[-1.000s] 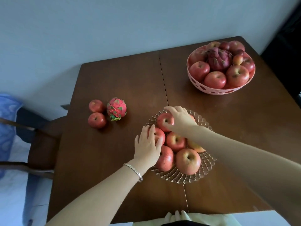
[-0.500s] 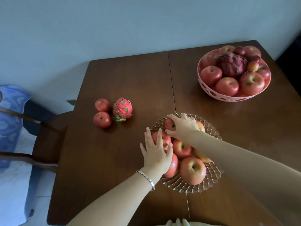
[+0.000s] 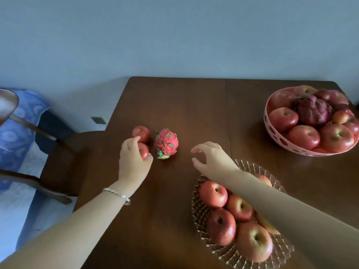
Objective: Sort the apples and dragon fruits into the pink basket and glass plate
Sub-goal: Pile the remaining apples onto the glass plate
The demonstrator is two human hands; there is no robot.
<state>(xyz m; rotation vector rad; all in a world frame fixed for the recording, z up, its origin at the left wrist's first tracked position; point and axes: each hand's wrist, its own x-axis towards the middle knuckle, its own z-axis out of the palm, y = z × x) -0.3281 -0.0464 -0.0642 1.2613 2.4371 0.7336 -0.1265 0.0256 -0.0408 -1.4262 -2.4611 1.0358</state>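
My left hand [image 3: 133,162] wraps around the nearer of two loose red apples [image 3: 144,151] on the table's left side; the farther apple [image 3: 141,133] sits just behind it. A small pink-and-green dragon fruit [image 3: 166,143] lies right beside them. My right hand [image 3: 210,158] hovers open, fingers curled, to the right of the dragon fruit and apart from it. The glass plate [image 3: 229,253] at the front right holds several apples. The pink basket [image 3: 279,141] at the back right holds several apples and a dark dragon fruit [image 3: 313,110].
The brown wooden table [image 3: 204,105] stands against a pale wall. A wooden chair [image 3: 58,152] with a blue cushion [image 3: 17,129] stands off the table's left edge.
Both hands left the apples on the glass plate and moved left. The left hand has closed around a loose apple; the right hand now hovers near the small dragon fruit. The camera view shifted left.
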